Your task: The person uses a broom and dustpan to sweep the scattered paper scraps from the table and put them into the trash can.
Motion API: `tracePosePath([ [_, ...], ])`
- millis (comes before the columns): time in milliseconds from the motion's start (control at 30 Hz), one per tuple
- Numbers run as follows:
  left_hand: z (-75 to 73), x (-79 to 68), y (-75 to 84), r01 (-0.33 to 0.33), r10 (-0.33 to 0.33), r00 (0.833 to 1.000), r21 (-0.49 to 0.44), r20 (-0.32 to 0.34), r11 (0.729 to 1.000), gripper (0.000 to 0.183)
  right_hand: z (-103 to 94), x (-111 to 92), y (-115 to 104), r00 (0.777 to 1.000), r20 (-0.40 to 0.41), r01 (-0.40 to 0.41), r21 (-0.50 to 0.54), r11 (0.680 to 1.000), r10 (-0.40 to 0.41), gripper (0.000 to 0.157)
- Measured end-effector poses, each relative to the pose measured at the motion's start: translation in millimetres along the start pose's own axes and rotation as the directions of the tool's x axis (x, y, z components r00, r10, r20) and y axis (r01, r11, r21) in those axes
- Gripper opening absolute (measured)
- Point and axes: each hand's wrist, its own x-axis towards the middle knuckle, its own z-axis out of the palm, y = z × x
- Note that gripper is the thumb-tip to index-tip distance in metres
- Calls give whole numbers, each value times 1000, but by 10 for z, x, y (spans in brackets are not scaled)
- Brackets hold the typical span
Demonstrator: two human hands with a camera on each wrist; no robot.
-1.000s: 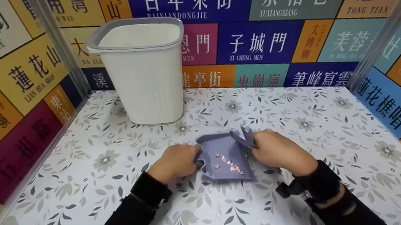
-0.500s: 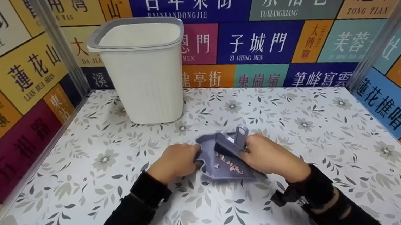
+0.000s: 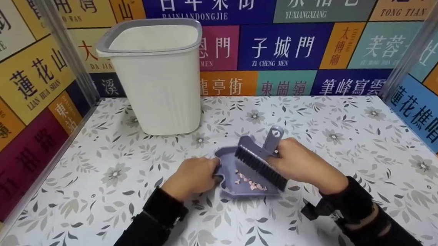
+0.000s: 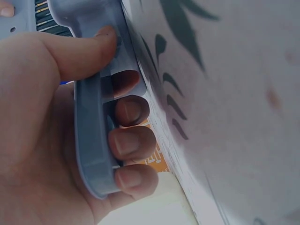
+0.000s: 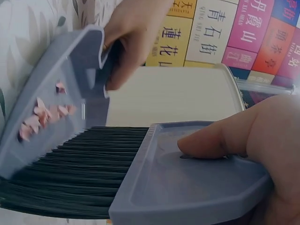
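Note:
My left hand (image 3: 192,179) grips the handle (image 4: 91,136) of a grey-purple dustpan (image 3: 229,186), fingers curled round it with the thumb on top. Several small pink scraps (image 3: 252,181) lie in the pan, bunched toward its near right side. In my right hand (image 3: 303,165) is a matching hand brush (image 3: 257,149), its thumb pressed on the brush's flat back (image 5: 187,173). The dark bristles (image 5: 89,164) slant across the pan's open right edge, beside the scraps. The right hand's other fingers are mostly hidden behind the brush.
A tall white bin (image 3: 163,92) with a grey rim stands behind the dustpan, to the left. The table (image 3: 345,222) has a white floral cover. Panels printed with signs (image 3: 285,45) wall in the back and both sides.
My right hand has swung the brush in over the pan's right side and turned it, so its bristles now show facing the pan. The left hand and dustpan have stayed in place.

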Motion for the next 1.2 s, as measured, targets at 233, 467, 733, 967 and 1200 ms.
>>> tracePosePath([
  [233, -16, -15, 10, -1, 1, 1000, -6, -14, 1000, 18, -221, 113, 257, 994, -62, -96, -73, 993, 91, 22],
  [467, -26, -12, 16, -8, 7, 1000, -1, -20, 1000, 17, -292, 185, 478, 976, -8, -218, -115, 969, 218, 18],
  [733, -9, 2, 9, -2, 2, 1000, 25, -3, 1000, 20, -299, 180, 518, 969, 6, -246, -120, 962, 249, 17],
  [967, -26, 6, 19, -8, 7, 1000, 31, 24, 999, 21, -317, 192, 578, 962, -9, -271, -142, 952, 273, 28],
  [1200, -110, -24, -36, -3, 2, 1000, 53, 19, 999, 20, -306, 209, 588, 963, -24, -270, -156, 950, 270, 38],
])
